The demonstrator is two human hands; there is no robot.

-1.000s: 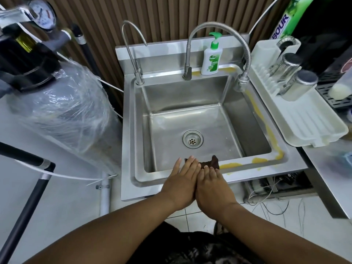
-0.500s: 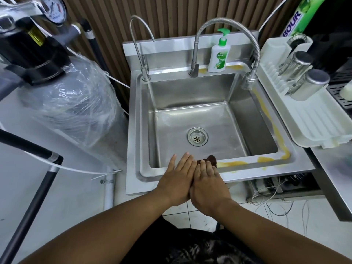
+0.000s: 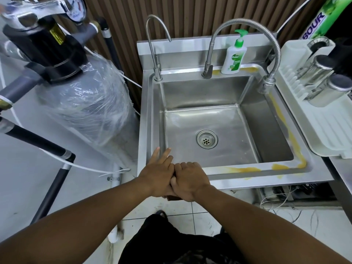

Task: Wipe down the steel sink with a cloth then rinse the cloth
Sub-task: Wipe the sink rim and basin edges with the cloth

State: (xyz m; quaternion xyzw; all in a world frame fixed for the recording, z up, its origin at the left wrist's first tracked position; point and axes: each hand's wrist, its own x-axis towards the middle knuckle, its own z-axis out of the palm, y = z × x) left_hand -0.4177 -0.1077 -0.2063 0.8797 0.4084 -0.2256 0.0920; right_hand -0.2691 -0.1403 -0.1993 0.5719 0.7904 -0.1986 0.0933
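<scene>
The dark brown cloth (image 3: 171, 198) sits at the front rim of the steel sink (image 3: 266, 176), near its left corner. Both hands cover it, so only a sliver shows and its long axis cannot be told. The left hand (image 3: 158, 176) lies flat, fingers straight, pointing over the basin corner. The right hand (image 3: 190, 181), touching it, curls its fingers on the cloth. Yellow residue (image 3: 245, 169) streaks the rim rightward.

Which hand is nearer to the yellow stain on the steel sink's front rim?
Right. The right hand, gripping the dark brown cloth, sits at the front rim left of the yellow stain; the left hand is farther left, at the front-left corner of the steel sink.
</scene>
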